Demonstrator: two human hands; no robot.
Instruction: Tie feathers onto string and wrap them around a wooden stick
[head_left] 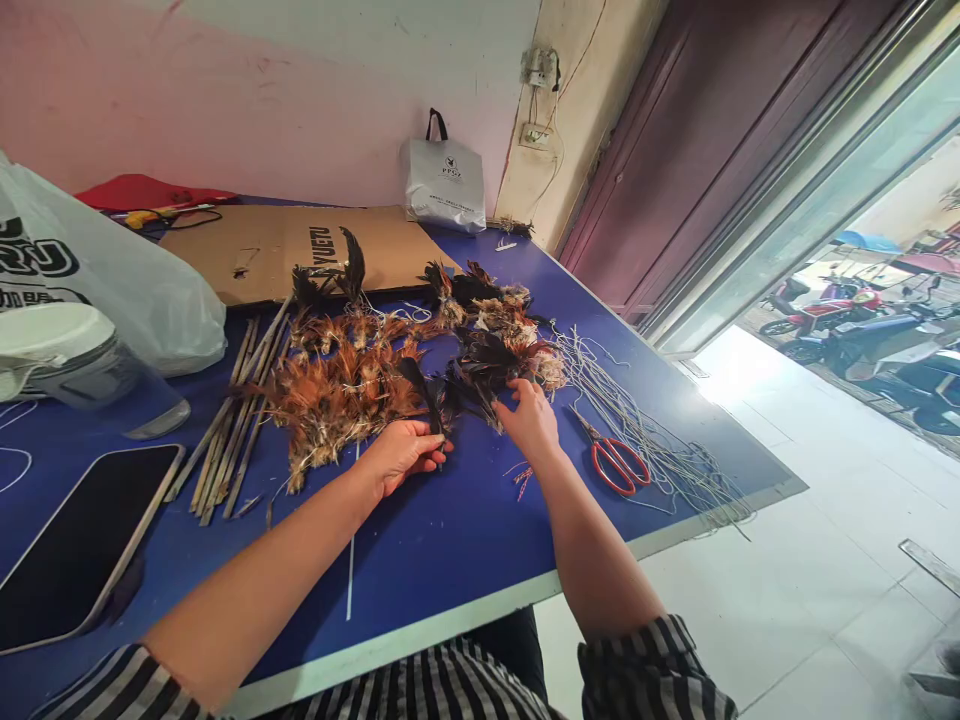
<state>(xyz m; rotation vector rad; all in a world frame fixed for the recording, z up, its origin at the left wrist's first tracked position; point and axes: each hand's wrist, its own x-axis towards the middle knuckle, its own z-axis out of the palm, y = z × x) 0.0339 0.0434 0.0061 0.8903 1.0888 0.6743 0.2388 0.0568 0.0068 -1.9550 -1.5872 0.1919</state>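
My left hand (pixel 409 455) is closed, pinching the base of a small bunch of black feathers (pixel 431 395) just above the blue table. To its right, my right hand (pixel 531 420) has thumb and fingers closed on black feathers (pixel 487 362) at the near edge of a dark feather pile; the fingertips are partly hidden among them. Left of the hands lie rows of reddish-brown feather bundles (pixel 352 385) with pale bases. Red-handled scissors (pixel 619 465) rest right of my right hand, close to a spread of thin pale cords (pixel 645 430).
Split sticks (pixel 232 430) lie left of the feathers. Farther left are a phone (pixel 86 545), a clear plastic jar (pixel 112 375) and a white plastic bag (pixel 142 270). At the back, flat cardboard (pixel 270 245) lies beside a silver bag (pixel 446 185). The table's pale edge (pixel 420 640) runs near my body.
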